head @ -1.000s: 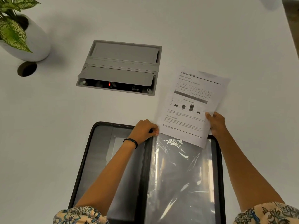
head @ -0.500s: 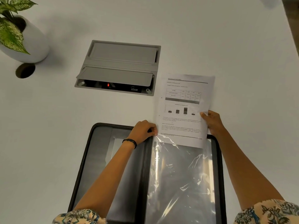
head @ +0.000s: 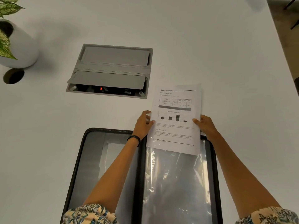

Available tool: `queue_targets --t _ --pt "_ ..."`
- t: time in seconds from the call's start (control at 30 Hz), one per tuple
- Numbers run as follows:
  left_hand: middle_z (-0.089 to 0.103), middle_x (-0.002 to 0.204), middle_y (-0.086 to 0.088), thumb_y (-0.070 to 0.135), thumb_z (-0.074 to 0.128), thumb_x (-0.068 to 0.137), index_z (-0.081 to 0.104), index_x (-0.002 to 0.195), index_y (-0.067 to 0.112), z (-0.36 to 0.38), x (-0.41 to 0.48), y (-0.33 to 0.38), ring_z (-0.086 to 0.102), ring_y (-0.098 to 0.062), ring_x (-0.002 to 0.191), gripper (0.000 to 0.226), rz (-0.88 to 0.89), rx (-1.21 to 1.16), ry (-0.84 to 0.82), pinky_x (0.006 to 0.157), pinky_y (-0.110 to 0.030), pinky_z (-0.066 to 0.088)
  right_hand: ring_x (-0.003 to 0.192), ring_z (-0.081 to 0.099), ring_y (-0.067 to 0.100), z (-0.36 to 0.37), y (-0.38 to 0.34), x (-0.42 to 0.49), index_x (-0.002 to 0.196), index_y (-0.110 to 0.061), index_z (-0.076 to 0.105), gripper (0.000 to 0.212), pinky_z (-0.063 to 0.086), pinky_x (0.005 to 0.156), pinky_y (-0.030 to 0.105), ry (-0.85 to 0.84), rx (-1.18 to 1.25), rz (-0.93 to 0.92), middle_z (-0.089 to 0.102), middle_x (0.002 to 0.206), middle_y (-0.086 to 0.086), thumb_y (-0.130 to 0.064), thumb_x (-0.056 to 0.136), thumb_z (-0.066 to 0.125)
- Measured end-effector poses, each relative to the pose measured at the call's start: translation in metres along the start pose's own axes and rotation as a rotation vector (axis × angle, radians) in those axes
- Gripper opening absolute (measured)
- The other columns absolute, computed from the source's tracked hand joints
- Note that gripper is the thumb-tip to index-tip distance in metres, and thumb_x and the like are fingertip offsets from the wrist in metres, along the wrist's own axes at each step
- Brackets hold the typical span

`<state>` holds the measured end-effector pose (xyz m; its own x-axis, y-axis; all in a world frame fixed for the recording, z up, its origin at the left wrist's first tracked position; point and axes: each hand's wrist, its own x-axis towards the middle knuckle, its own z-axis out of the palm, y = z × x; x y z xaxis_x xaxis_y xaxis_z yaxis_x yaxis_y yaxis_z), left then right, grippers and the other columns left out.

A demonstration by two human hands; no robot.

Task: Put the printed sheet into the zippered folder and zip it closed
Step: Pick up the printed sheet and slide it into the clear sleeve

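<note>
The printed sheet [head: 175,120], white with a table and a bar chart, is held upright-facing over the far edge of the open zippered folder [head: 97,159]. My left hand [head: 143,125] pinches the sheet's left edge and my right hand [head: 206,125] pinches its right edge. The sheet's lower edge lies over the top of the clear plastic sleeves [head: 176,183] on the folder's right half. The dark folder lies flat and open on the white table, its near part cut off by the frame.
A grey cable box [head: 111,70] with its flap raised is set into the table beyond the folder. At the far left stand a white plant pot [head: 19,50] and a round cable hole [head: 13,76]. The table's right edge [head: 281,46] runs along the right.
My left hand let go of the sleeve's top edge and took hold of the sheet's left edge. The sheet straightened and slid toward me over the sleeve.
</note>
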<state>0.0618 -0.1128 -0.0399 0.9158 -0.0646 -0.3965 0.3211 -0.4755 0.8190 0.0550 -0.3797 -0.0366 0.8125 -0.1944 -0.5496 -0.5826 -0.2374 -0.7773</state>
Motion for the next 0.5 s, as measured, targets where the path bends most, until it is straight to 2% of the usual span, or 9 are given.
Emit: queue_targets --t 0.2,0.33,0.4,0.5 --pt "0.056 0.123 -0.019 0.006 0.053 0.093 0.036 0.137 0.008 -0.002 0.008 -0.003 0.057 -0.031 0.108 0.047 0.015 0.06 0.023 0.095 -0.035 0.047 0.099 0.059 0.023 -0.005 0.002 -0.008 0.122 -0.003 0.054 0.033 0.05 0.083 0.038 -0.127 -0.013 0.039 0.059 0.125 0.019 -0.012 0.09 0.056" --pt "0.056 0.102 -0.013 -0.001 0.054 0.09 0.042 0.134 0.007 -0.006 0.007 -0.011 0.054 -0.022 0.087 0.046 0.004 0.086 -0.046 0.093 -0.043 0.052 0.104 0.059 0.025 -0.009 0.001 -0.01 0.125 -0.006 0.052 0.037 0.05 0.087 0.039 -0.201 -0.033 0.066 0.058 0.127 0.017 -0.013 0.089 0.057" --pt "0.053 0.092 -0.003 -0.002 0.056 0.088 0.046 0.129 0.007 -0.01 0.007 -0.017 0.051 -0.016 0.079 0.043 0.004 0.109 -0.099 0.09 -0.038 0.052 0.107 0.058 0.026 -0.009 -0.002 -0.01 0.127 -0.008 0.05 0.04 0.05 0.088 0.04 -0.19 -0.026 0.071 0.058 0.127 0.016 -0.013 0.088 0.058" --pt "0.051 0.08 0.004 0.0 0.061 0.086 0.048 0.118 0.005 -0.019 0.009 -0.021 0.05 -0.016 0.075 0.035 0.004 0.14 -0.176 0.081 -0.027 0.047 0.1 0.058 0.022 -0.006 -0.011 -0.007 0.127 -0.009 0.048 0.039 0.051 0.078 0.032 -0.098 0.03 0.034 0.058 0.126 0.018 -0.009 0.089 0.057"
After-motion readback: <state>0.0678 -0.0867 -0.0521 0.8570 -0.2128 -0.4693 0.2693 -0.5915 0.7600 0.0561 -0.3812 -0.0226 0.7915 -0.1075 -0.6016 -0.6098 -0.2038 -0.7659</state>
